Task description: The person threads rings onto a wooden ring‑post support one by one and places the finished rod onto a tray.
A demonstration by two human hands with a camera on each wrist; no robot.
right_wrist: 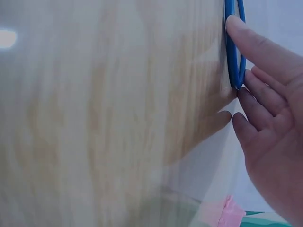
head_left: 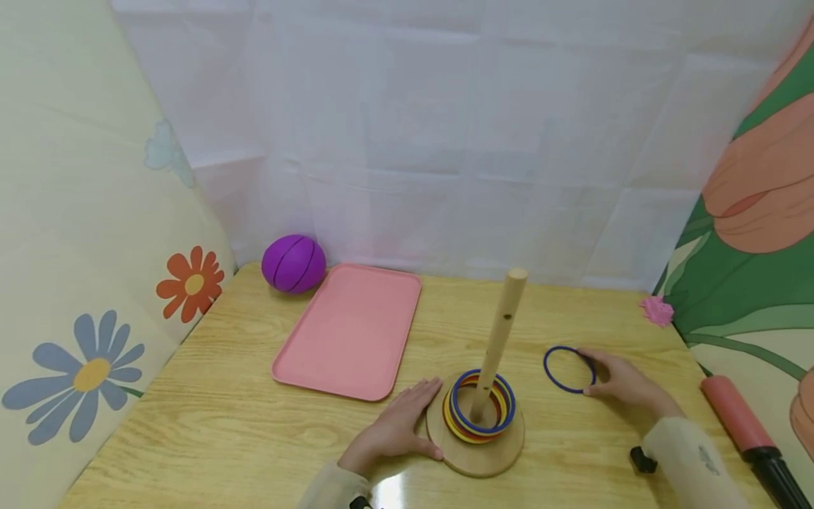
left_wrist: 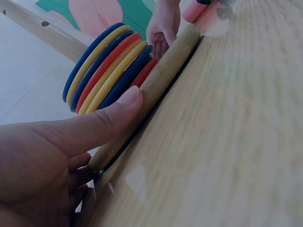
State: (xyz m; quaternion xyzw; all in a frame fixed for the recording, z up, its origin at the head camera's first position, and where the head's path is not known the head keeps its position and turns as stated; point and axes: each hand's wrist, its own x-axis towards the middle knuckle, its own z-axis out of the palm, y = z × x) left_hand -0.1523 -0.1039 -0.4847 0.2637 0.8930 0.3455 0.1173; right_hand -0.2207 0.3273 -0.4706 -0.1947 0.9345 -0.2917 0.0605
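Head view shows the right hand (head_left: 626, 385) at the loose blue ring (head_left: 569, 369), which lies flat on the table (head_left: 210, 424) to the right of the peg stand; its fingers are fairly straight, fingertips (right_wrist: 235, 24) touching the ring's near rim without closing around it. The left hand (head_left: 397, 428) rests relaxed against the left edge of the round wooden base (head_left: 473, 459), thumb (left_wrist: 120, 106) pressing the rim. Between the hands, the upright peg (head_left: 499, 339) leans slightly right above stacked rings (head_left: 480, 413). A pink tray (head_left: 350, 329) and purple ball (head_left: 294, 264) sit well apart, left; nothing blocks the ring's way to the peg.
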